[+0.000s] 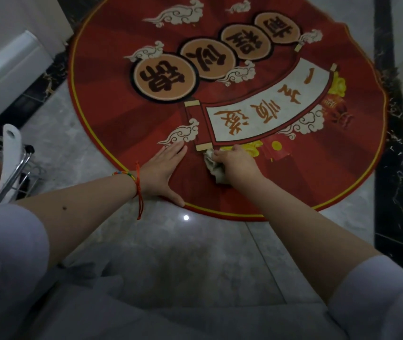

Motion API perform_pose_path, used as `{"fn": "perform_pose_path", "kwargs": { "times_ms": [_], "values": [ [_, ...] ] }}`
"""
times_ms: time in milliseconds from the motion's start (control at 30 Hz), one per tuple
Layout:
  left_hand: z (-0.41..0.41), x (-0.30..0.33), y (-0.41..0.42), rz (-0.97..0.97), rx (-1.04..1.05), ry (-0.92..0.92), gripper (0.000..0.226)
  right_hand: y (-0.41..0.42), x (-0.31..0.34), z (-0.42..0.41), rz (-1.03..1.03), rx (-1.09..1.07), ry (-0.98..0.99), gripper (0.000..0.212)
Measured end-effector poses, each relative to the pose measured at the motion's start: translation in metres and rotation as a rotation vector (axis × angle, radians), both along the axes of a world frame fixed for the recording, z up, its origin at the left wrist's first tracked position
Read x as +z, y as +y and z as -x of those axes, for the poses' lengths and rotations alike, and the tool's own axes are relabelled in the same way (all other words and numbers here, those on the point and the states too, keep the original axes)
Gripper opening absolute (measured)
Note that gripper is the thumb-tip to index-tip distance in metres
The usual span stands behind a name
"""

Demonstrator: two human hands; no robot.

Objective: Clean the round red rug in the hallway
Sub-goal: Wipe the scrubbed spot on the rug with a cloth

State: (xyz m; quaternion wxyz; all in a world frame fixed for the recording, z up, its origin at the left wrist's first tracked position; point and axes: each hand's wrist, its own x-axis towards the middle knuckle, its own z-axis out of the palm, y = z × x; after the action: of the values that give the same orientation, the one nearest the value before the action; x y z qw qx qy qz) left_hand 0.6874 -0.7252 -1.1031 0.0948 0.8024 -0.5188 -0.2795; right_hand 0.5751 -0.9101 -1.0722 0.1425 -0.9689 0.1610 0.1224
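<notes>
The round red rug [112, 77] lies on the grey marble floor, printed with clouds, tan discs and a white scroll. My left hand [162, 169] presses flat on the rug's near edge, fingers straight, a coloured string bracelet on the wrist. Just to its right, my right hand [236, 163] grips a crumpled whitish cloth [211, 165] against the rug, at the lower corner of the scroll print. Most of the cloth is hidden under the hand.
A metal rack [20, 168] with a white item stands at the left on the floor. White cabinet fronts [11, 67] rise at the far left. A black marble border strip [389, 217] runs along the right. Grey floor [195, 253] lies between me and the rug.
</notes>
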Motion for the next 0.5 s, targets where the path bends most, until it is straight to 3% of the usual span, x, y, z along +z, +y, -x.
{"fn": "perform_pose_path", "kwargs": {
  "times_ms": [133,300,367,500],
  "values": [
    [-0.001,-0.001,0.000,-0.003,-0.001,-0.001,0.148,0.000,0.005,-0.004,-0.050,-0.024,0.079,0.035],
    [-0.002,-0.004,0.000,0.018,-0.003,-0.012,0.144,0.021,-0.005,0.002,0.120,0.075,0.096,0.035],
    [-0.002,-0.006,0.002,0.027,0.001,-0.027,0.143,0.024,-0.008,0.001,0.055,0.003,0.183,0.042],
    [-0.006,-0.006,0.003,0.034,0.016,-0.031,0.141,0.012,0.013,-0.032,0.034,-0.051,0.238,0.033]
  ]
}}
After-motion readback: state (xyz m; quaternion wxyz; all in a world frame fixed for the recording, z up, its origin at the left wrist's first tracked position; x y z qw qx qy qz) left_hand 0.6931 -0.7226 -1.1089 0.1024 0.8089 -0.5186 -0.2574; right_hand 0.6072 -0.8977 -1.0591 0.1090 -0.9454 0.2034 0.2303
